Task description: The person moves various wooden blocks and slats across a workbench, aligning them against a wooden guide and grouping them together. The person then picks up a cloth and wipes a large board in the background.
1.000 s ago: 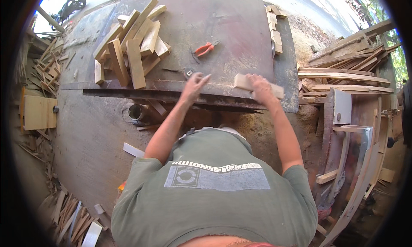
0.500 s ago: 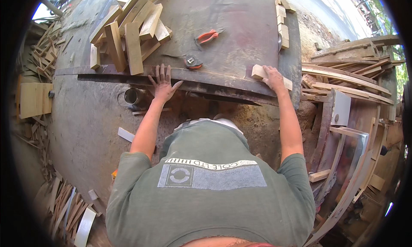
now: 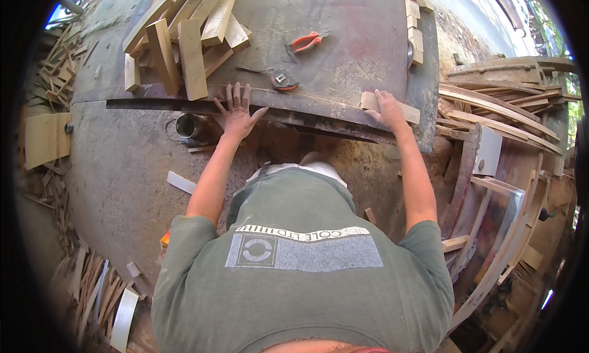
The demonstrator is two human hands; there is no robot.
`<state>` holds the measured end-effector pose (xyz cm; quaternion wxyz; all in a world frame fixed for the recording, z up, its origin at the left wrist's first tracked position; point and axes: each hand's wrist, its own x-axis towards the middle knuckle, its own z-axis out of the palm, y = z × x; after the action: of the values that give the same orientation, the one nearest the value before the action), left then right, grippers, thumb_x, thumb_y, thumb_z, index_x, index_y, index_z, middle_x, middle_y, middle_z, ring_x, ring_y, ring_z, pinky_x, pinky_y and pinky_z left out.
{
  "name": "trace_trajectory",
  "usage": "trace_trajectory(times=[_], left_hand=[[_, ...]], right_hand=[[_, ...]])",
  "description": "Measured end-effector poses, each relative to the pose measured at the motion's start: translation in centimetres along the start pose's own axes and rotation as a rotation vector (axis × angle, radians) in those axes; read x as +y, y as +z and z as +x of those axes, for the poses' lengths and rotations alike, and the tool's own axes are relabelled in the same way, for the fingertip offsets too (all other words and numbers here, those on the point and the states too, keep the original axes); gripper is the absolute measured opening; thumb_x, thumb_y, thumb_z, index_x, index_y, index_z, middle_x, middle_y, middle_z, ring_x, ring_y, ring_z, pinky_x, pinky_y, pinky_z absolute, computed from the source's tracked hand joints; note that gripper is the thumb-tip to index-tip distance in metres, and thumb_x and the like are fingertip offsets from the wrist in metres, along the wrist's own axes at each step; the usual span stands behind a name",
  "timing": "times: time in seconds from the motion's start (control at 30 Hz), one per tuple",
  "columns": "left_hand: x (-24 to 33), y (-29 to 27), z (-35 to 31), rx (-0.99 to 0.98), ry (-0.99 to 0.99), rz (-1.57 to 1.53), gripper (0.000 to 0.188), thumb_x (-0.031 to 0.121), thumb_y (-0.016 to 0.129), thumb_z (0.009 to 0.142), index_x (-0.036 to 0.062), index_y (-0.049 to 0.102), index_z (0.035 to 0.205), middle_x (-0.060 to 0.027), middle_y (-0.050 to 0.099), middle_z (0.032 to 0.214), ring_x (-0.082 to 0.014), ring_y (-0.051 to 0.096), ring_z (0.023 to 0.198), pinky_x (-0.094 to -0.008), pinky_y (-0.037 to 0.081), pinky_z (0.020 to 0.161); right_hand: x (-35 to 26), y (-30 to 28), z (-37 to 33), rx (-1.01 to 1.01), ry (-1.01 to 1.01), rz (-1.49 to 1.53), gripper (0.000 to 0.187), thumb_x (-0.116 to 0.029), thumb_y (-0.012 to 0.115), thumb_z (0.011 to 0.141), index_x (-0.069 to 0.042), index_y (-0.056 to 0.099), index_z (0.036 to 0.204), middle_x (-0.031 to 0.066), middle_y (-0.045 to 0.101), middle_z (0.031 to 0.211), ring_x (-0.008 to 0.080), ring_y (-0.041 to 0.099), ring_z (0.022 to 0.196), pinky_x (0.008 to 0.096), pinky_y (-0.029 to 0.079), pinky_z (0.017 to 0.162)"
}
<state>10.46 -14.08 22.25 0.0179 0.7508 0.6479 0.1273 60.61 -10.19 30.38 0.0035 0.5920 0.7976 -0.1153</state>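
My right hand (image 3: pixel 388 110) lies over a short pale wooden block (image 3: pixel 409 112) at the near right edge of the metal-topped table (image 3: pixel 343 21). Its fingers reach across the block and the thumb sits along the near side. Farther left, my left hand (image 3: pixel 237 112) rests on the table's front edge with fingers spread and holds nothing. Just beyond it lies a tape measure (image 3: pixel 283 80), dark with an orange part. Orange-handled pliers (image 3: pixel 305 42) lie farther back on the tabletop.
A heap of wooden blocks (image 3: pixel 195 58) covers the table's left part. More blocks (image 3: pixel 415 37) line its right side. Below the front edge stands a metal cylinder (image 3: pixel 187 126). Offcuts (image 3: pixel 55 77) lie at left; curved wood strips (image 3: pixel 500 110) are stacked at right.
The view has shifted slightly. My right thumb now shows spread along the block's near side, and the block lies a little straighter to the edge. My left hand stays on the table edge, fingers spread.
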Motion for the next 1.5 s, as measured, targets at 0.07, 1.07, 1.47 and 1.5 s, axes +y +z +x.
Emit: trace_trajectory(times=[0.07, 1.07, 1.47, 1.5], left_hand=[[-0.1, -0.8, 0.7, -0.017, 0.000, 0.024, 0.099, 0.070, 0.062, 0.091, 0.0181, 0.022, 0.165, -0.0094, 0.021, 0.166, -0.0331, 0.011, 0.158, -0.0766, -0.001, 0.119], [-1.5, 4.2, 23.3, -0.007, 0.035, -0.020, 0.087, 0.074, 0.058, 0.091, 0.0230, 0.036, 0.157, -0.0044, 0.028, 0.160, -0.0304, 0.014, 0.156, -0.0756, -0.001, 0.119], [0.3, 4.3, 26.9, -0.141, -0.090, -0.010, 0.100, 0.085, 0.039, 0.091, 0.0103, 0.040, 0.159, -0.0187, 0.031, 0.165, -0.0379, 0.015, 0.159, -0.0755, -0.009, 0.119], [1.1, 4.6, 27.3, -0.171, -0.098, -0.015, 0.104, 0.087, 0.035, 0.091, 0.0093, 0.039, 0.160, -0.0200, 0.032, 0.166, -0.0385, 0.016, 0.159, -0.0755, -0.011, 0.119]], right_hand=[[-1.7, 1.5, -0.8, 0.129, -0.038, -0.079, 0.111, -0.065, 0.082, 0.072, 0.006, 0.045, 0.150, 0.0267, 0.050, 0.144, 0.0447, 0.048, 0.135, 0.0513, 0.037, 0.118], [4.5, 1.2, 18.4, 0.453, -0.004, -0.249, 0.135, -0.094, 0.071, 0.052, -0.001, 0.045, 0.147, 0.0227, 0.047, 0.146, 0.0425, 0.041, 0.141, 0.0580, 0.027, 0.124], [5.9, 1.2, 19.6, 0.449, -0.019, -0.184, 0.129, -0.077, 0.084, 0.057, -0.001, 0.039, 0.151, 0.0207, 0.046, 0.150, 0.0438, 0.035, 0.146, 0.0548, 0.023, 0.126], [6.1, 1.3, 18.6, 0.430, -0.013, -0.181, 0.129, -0.080, 0.080, 0.059, -0.001, 0.039, 0.151, 0.0226, 0.045, 0.151, 0.0449, 0.034, 0.146, 0.0544, 0.022, 0.126]])
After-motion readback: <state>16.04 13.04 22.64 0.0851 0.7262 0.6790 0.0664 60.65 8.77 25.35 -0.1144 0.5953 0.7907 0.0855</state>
